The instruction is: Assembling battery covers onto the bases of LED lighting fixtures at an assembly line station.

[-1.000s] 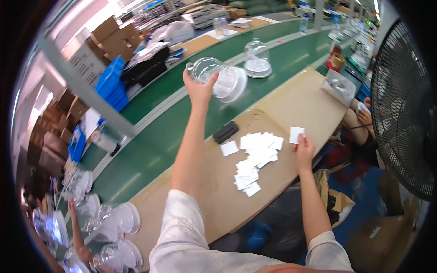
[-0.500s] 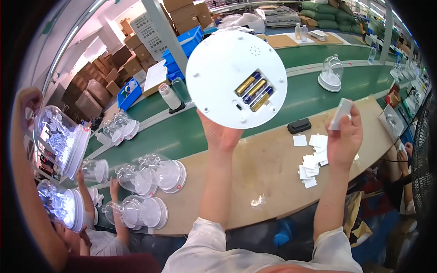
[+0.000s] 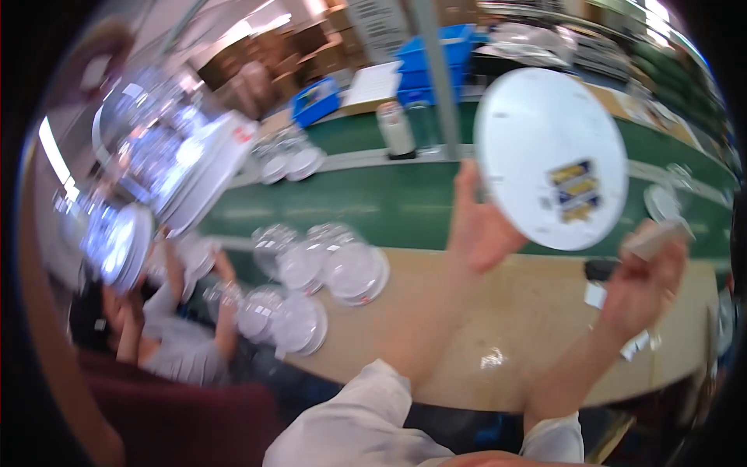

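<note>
My left hand (image 3: pixel 484 229) holds up a round white base (image 3: pixel 537 140) from its near side, fingers behind it. The underside faces me, and its open battery bay shows three gold-and-blue batteries (image 3: pixel 576 191). My right hand (image 3: pixel 642 292) pinches a small white flat piece (image 3: pixel 657 239), perhaps a battery cover, to the right of the base and apart from it. Below that hand, white square pieces (image 3: pixel 594 296) lie on the brown tabletop (image 3: pixel 443 342), partly hidden by my hand and forearm. The picture is blurred by motion.
At left, lit clear domes (image 3: pixel 187 167) on white bases stand close by, near a co-worker's arm. Several clear domes with white bases (image 3: pixel 354 272) lie on the table's left. Beyond runs a green conveyor belt (image 3: pixel 334 202) with a white bottle (image 3: pixel 397 128). A black object (image 3: pixel 599 270) lies right.
The view has swung left, so the table and belt appear farther right. The base has turned more edge-on, still in my left hand. My right hand still grips the white piece.
</note>
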Motion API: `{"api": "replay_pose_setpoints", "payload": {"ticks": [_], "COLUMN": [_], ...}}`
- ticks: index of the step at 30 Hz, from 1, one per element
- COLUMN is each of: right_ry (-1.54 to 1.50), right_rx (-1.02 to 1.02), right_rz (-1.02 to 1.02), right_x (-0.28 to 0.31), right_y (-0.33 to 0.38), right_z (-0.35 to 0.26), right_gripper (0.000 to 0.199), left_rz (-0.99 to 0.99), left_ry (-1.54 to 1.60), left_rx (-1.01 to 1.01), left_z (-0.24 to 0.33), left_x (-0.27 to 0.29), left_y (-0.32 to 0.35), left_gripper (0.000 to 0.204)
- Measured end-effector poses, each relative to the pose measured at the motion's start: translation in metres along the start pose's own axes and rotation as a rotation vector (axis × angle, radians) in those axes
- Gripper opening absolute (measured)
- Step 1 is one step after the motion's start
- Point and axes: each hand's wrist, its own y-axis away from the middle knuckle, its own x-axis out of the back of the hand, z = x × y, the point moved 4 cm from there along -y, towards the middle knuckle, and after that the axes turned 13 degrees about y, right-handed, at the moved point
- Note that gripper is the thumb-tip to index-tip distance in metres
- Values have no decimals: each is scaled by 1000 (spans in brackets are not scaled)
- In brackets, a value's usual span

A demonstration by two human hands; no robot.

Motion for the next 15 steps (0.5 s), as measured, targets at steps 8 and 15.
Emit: {"api": "replay_pose_setpoints", "payload": {"ticks": [8, 15], "right_ry": [157, 227], "right_rx": [87, 71], "right_rz": [38, -49], "right_x": [-9, 14], "right_y": [1, -1], "right_z": [0, -7], "right_gripper": [27, 22], "left_rz": [191, -82], "left_ry": [-523, -90], "left_rx": [-291, -62], "left_z": [-12, -8], "left_x": [-23, -9], "left_y": [17, 2], "left_gripper": [93, 98]}}
